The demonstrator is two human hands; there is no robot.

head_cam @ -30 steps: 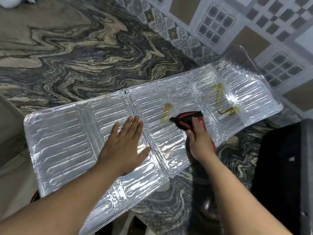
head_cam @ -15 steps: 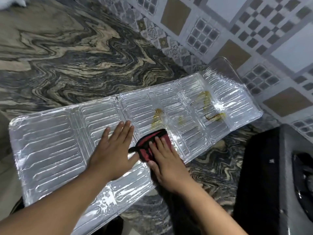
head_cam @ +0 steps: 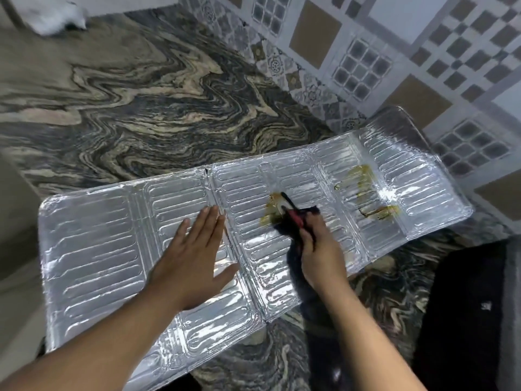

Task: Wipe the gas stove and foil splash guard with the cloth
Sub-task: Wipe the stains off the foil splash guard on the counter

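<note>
Two hands share it: your left hand (head_cam: 194, 255) lies flat, pinning the thin, crumple-prone foil guard (head_cam: 93, 244), while your right hand (head_cam: 318, 249) grips the soft cloth (head_cam: 293, 220) at the stain (head_cam: 272, 211) at 12 o'clock.

I'm looking at the foil splash guard (head_cam: 112, 249): thin embossed metal foil, ribbed and crinkled, mirror-glossy with hard white glare. Yellow-brown greasy smears (head_cam: 272, 211) dull its shine in patches. The cloth (head_cam: 293, 221) looks soft and matt, black with red. Under it all, the countertop (head_cam: 141, 108) reads as polished swirled stone. The wall tiles (head_cam: 366, 38) look smooth and glazed.
</note>
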